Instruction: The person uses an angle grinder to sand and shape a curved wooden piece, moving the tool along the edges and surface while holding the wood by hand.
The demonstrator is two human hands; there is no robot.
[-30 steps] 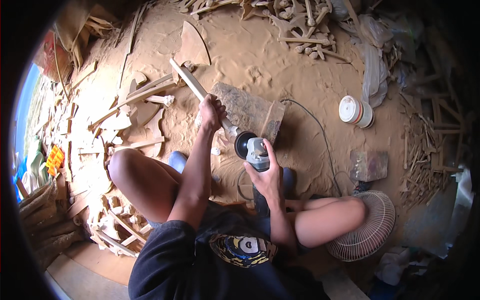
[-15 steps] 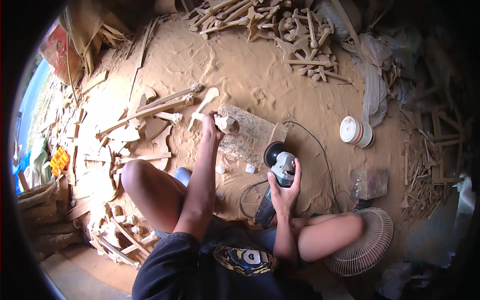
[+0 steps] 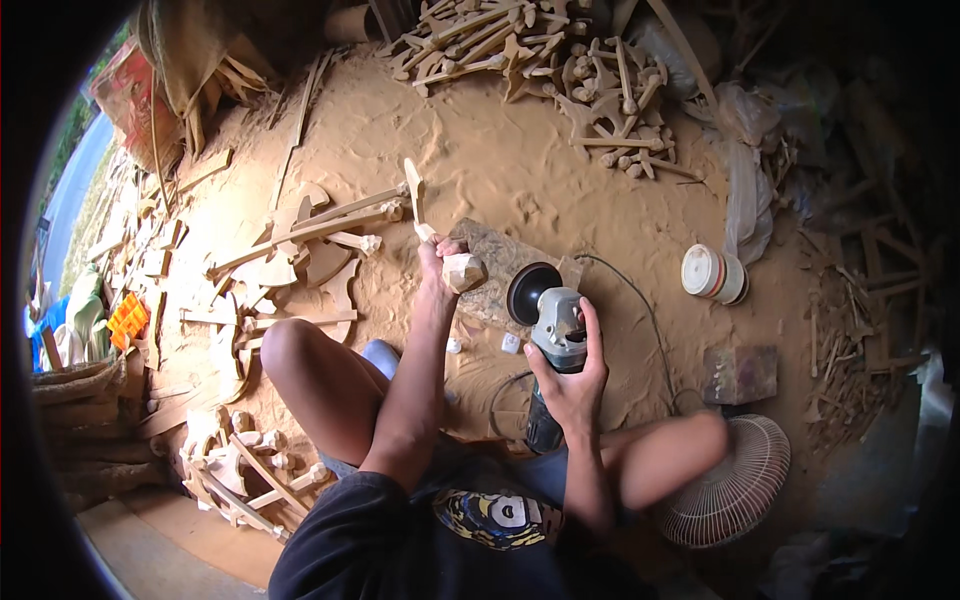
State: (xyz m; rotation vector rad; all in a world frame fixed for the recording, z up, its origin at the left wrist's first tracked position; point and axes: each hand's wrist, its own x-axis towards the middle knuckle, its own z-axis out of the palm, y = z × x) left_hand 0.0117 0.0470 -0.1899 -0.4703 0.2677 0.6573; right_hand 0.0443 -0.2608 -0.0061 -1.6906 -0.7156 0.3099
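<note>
My left hand [image 3: 436,256] is closed around a pale carved wooden piece [image 3: 463,273]; its faceted knob sticks out on the right and a flat blade-like part points away from me. An angle grinder [image 3: 558,330] with a round black disc [image 3: 533,292] is gripped in my right hand [image 3: 575,385]. The disc is a short gap to the right of the knob, not touching it. Beneath the two lies a worn wooden block [image 3: 500,262] on the dusty ground. Whether the disc spins I cannot tell.
Carved wooden pieces lie at left [image 3: 300,240], with more in a far heap [image 3: 480,50]. A cable [image 3: 640,290] runs right of the grinder. A white tub [image 3: 705,270], a dusty block [image 3: 740,374] and a caged fan [image 3: 735,485] stand at right. Two small white items sit near the wooden block.
My left hand has come nearer and turned the wooden piece, so its blade points farther away. The grinder has shifted slightly left, and its disc now faces the knob more closely.
</note>
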